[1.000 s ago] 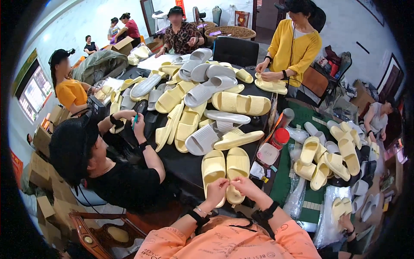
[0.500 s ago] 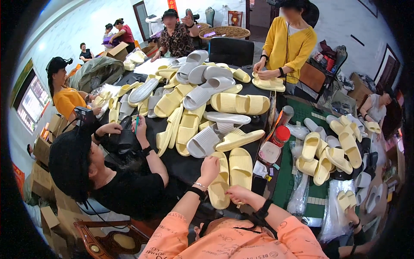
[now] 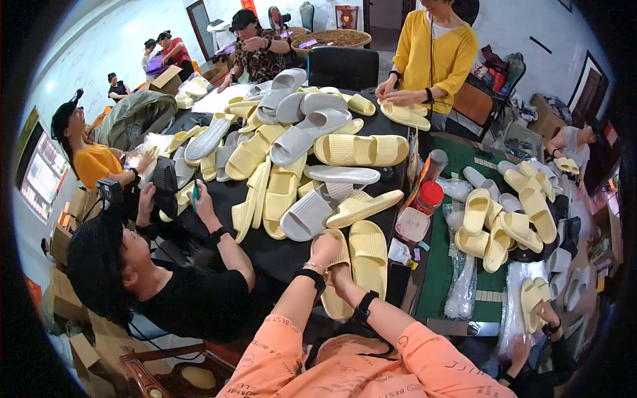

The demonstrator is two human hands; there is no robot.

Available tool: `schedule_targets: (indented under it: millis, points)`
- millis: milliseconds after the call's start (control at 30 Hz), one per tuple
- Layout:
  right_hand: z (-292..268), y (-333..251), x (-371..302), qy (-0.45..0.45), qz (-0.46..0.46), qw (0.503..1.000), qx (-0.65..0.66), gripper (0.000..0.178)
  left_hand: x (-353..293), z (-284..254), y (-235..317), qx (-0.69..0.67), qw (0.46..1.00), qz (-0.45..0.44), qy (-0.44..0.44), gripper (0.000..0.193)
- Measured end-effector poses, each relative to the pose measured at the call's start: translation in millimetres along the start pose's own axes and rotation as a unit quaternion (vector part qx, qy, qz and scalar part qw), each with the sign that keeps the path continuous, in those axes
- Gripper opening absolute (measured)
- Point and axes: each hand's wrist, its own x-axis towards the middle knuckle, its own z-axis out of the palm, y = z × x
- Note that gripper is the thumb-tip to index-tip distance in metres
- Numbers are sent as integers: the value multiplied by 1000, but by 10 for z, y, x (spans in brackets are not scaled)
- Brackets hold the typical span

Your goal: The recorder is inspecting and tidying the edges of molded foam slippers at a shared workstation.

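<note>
A pale yellow slipper [image 3: 336,304] lies in front of me at the table's near edge, its heel toward me. My left hand [image 3: 326,250] is closed on its ribbed strap. Beside it, my right hand [image 3: 343,278] reaches into the slipper's opening and grips near the strap's edge; its fingertips are hidden. A matching yellow slipper [image 3: 369,262] lies just to the right, touched by neither hand. Beyond my hands rests a grey slipper [image 3: 306,216] with a ribbed strap, next to a yellow slipper tipped on its side [image 3: 365,209].
A heap of grey and yellow slippers [image 3: 308,136] covers the black table. To the right stand a red-lidded jar [image 3: 429,196], a clear tub [image 3: 413,224] and a green table [image 3: 438,292] with more slippers. A co-worker in black [image 3: 192,298] sits close at left, holding a black slipper [image 3: 165,184].
My right hand has moved from the slipper's heel area up into its opening near the strap. My left hand stays at the strap. The co-worker at left has raised a black slipper.
</note>
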Motion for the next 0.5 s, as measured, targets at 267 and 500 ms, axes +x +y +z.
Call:
schedule_targets:
  millis: [267, 500]
  points:
    - [81, -126, 20, 20, 18, 999, -47, 21, 89, 121, -116, -238, 971, -22, 29, 22]
    - [-22, -356, -174, -57, 68, 989, -122, 20, -31, 137, -53, -207, 967, 13, 145, 22]
